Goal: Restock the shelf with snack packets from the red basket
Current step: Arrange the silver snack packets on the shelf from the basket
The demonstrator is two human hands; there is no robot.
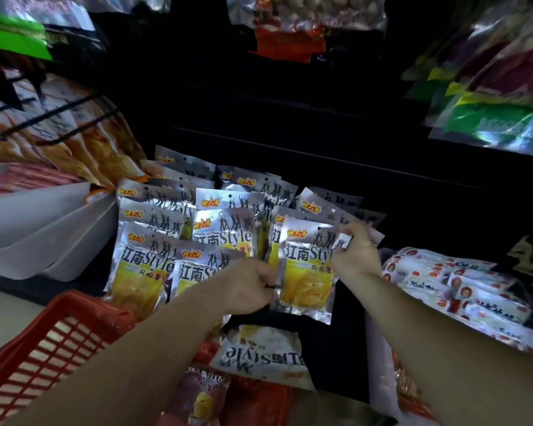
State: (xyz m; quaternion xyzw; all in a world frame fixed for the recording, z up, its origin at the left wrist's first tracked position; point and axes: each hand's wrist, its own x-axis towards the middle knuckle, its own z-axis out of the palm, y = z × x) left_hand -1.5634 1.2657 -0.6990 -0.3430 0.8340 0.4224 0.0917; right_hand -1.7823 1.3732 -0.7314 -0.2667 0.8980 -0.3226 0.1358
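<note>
- Pinching the lower left edge of one snack packet (305,272), the left hand (253,287) is curling fingers and thumb onto the foil.
- Gripping the same packet's top right corner, the right hand (356,252) is sitting higher and farther into the shelf (413,195) than the left.
- Between both hands, the packet is standing upright, its long axis running top to bottom and its printed face turned toward the camera.
- Just behind it and to its left, matching packets (222,235) are standing in overlapping rows. The held one is fronting the rightmost row, so the coming move is likely a short push forward and down.
- Nearer the body, the red basket (53,342) is holding more stock, with a spare packet (259,355) lying upside down below the held one.
</note>
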